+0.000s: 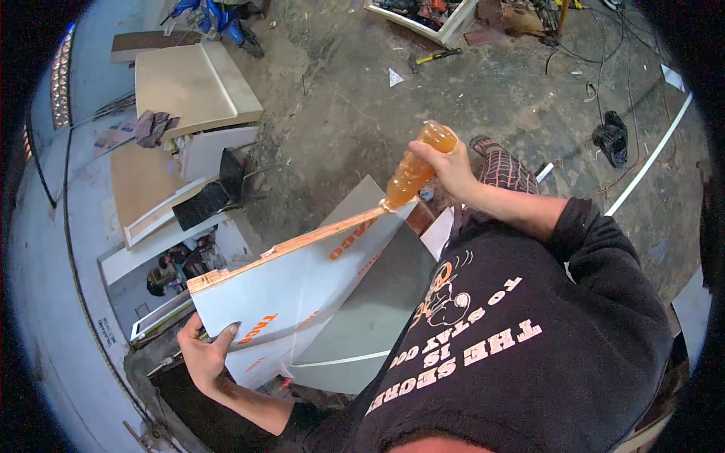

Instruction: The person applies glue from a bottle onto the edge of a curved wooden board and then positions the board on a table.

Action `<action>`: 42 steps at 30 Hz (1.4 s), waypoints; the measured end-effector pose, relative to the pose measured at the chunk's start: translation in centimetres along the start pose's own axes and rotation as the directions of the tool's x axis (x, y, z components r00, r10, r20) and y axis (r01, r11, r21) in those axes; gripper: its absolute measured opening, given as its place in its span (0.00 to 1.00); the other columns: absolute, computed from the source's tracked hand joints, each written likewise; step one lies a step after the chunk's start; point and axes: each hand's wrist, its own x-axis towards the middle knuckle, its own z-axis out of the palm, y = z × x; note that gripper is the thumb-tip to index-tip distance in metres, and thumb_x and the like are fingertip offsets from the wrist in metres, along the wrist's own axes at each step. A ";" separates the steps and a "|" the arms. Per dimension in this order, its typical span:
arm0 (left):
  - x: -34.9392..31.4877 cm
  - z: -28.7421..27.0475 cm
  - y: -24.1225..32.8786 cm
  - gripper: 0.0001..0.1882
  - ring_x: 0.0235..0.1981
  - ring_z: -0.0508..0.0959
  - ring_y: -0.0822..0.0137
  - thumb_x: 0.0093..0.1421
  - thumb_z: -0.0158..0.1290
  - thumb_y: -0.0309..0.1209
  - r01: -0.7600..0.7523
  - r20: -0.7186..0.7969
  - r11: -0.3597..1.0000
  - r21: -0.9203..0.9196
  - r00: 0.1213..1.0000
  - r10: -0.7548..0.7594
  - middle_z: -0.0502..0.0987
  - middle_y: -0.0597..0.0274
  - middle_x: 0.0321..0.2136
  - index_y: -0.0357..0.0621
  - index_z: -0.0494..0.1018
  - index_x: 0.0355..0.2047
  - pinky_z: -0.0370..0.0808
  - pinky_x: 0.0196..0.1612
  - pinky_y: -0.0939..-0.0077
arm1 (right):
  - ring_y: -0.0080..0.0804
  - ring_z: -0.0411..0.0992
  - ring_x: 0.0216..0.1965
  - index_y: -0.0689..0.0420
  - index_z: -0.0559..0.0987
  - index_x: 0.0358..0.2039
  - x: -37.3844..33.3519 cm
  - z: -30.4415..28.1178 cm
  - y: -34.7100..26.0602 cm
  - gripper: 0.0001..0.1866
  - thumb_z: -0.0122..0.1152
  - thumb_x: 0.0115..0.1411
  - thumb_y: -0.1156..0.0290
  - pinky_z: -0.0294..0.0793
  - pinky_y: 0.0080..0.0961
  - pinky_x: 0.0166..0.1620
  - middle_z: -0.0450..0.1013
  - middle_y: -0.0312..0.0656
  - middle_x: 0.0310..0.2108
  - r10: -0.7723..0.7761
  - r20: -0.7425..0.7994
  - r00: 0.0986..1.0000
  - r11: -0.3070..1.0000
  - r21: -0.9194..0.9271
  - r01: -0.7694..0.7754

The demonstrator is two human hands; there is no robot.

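Note:
My right hand [451,164] is wrapped round a clear plastic bottle [412,175] filled with amber, glue-like liquid. The bottle is tipped neck-down, its mouth at the far right end of a board's edge. That board [294,309] stands on edge, its face covered in white film with orange print, and its raw wooden edge turned up. At the board's near left corner my left hand [208,349] grips it, thumb on the white face and fingers behind. Below the board lies a grey-green panel [370,294], partly hidden.
Tan panels and open cabinet boxes [192,87] stand at the left by the wall. A hammer [438,57] lies on the concrete floor, beyond which is a white-framed box of tools [423,19]. Black cables [603,68] and a dark shoe-like item [610,140] lie at the right.

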 end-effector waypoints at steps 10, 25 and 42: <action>-0.2 0.2 0.6 0.17 0.31 0.78 0.71 0.47 0.69 0.28 -0.055 -0.005 0.998 0.000 0.998 0.055 0.82 0.62 0.29 0.33 0.80 0.36 0.74 0.40 0.71 | 0.20 0.75 0.35 0.60 0.74 0.40 0.9 0.7 0.6 0.18 0.73 0.56 0.67 0.75 0.23 0.38 0.76 0.34 0.33 0.032 -0.031 0.999 0.998 0.064 -0.030; -0.4 0.1 0.8 0.15 0.33 0.78 0.72 0.46 0.66 0.22 -0.001 -0.010 1.000 0.012 1.000 0.001 0.83 0.60 0.30 0.32 0.80 0.36 0.74 0.42 0.72 | 0.21 0.75 0.36 0.60 0.73 0.42 1.1 0.3 1.0 0.22 0.76 0.54 0.65 0.76 0.24 0.41 0.77 0.35 0.35 0.007 0.019 1.000 1.000 0.029 -0.008; -0.1 0.6 1.1 0.15 0.33 0.78 0.73 0.44 0.66 0.22 -0.002 -0.023 0.999 0.033 1.000 0.003 0.83 0.58 0.29 0.31 0.79 0.34 0.74 0.41 0.75 | 0.28 0.76 0.40 0.61 0.74 0.45 3.2 -5.2 8.6 0.29 0.78 0.50 0.57 0.76 0.30 0.47 0.78 0.41 0.39 0.124 -0.138 0.983 0.960 -0.234 -0.154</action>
